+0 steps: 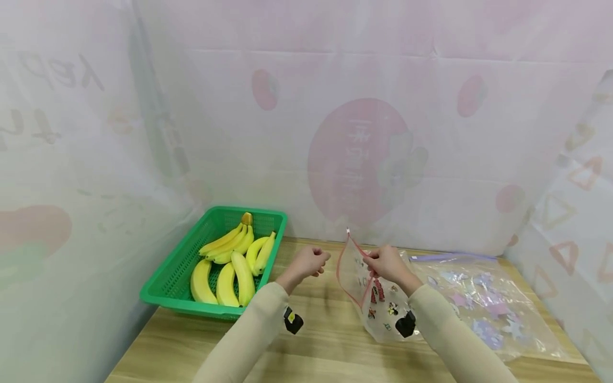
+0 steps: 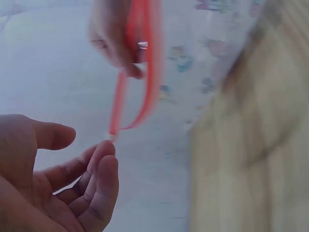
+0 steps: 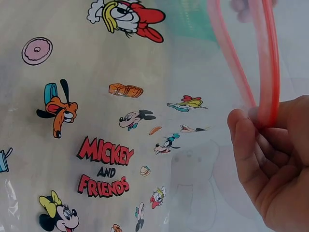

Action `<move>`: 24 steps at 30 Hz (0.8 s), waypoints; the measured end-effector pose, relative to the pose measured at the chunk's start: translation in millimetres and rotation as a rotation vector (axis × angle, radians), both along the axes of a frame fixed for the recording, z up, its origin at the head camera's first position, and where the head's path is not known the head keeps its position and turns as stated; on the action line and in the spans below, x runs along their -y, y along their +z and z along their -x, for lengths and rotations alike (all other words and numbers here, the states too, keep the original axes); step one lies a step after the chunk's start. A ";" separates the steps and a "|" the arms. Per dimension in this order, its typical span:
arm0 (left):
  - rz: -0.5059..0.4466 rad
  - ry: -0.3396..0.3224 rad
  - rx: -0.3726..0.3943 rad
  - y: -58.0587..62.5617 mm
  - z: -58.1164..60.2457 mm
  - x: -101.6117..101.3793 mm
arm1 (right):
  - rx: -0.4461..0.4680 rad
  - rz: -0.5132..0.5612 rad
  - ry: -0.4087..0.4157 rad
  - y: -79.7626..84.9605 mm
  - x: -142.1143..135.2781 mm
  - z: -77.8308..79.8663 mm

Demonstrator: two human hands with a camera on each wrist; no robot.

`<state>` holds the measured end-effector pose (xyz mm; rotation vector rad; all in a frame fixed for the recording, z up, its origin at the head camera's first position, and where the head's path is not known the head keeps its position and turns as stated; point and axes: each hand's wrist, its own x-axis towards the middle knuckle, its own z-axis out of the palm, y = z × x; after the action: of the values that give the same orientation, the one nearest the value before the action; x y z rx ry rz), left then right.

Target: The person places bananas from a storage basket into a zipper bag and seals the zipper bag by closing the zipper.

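My right hand [image 1: 387, 263] pinches the red zip edge of a clear zip bag [image 3: 104, 116] printed with cartoon figures. The bag's mouth gapes toward the left, its red rim [image 2: 152, 63] forming a loop, while the lower part rests on the table. To the left of the mouth, my left hand [image 1: 309, 261] is held over the table with nothing in it. Its thumb and loosely bent fingers [image 2: 104, 188] are apart in the left wrist view. A green basket [image 1: 165, 284] with several bananas [image 1: 243, 279] stands beyond that hand on the left.
A second clear bag [image 1: 493, 303] with a purple zip and pastel prints lies flat at the right. The wooden table [image 1: 316, 346] ends at a printed cloth [image 1: 230, 133] hanging behind it and along both sides.
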<state>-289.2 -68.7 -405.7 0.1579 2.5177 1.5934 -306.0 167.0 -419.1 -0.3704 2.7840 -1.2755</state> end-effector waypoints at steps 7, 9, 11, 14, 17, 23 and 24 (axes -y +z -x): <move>0.041 -0.011 -0.009 39.0 8.9 28.6 | 0.007 0.010 0.007 -0.7 -0.6 -0.3; 0.086 0.009 -0.017 44.2 15.3 42.5 | 0.005 0.007 0.014 -1.0 -1.0 -0.7; 0.140 0.035 -0.019 45.0 23.1 58.6 | 0.003 0.006 0.020 -1.3 -1.4 -1.4; 0.243 0.072 -0.010 41.6 33.5 85.2 | 0.001 0.007 0.025 -2.4 -1.9 -1.6; 0.370 0.093 -0.011 31.3 42.6 111.7 | -0.005 0.008 0.024 -3.7 -2.3 -0.6; 0.583 0.151 0.029 11.1 50.2 149.4 | 0.005 0.010 0.015 -5.9 -1.8 2.5; 0.602 0.167 0.035 9.1 50.5 153.8 | 0.000 0.003 0.017 -5.8 -1.4 2.7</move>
<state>-339.7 -222.5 -396.7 -0.1557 2.9068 0.8008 -308.8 168.4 -424.9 -0.3935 2.7730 -1.2761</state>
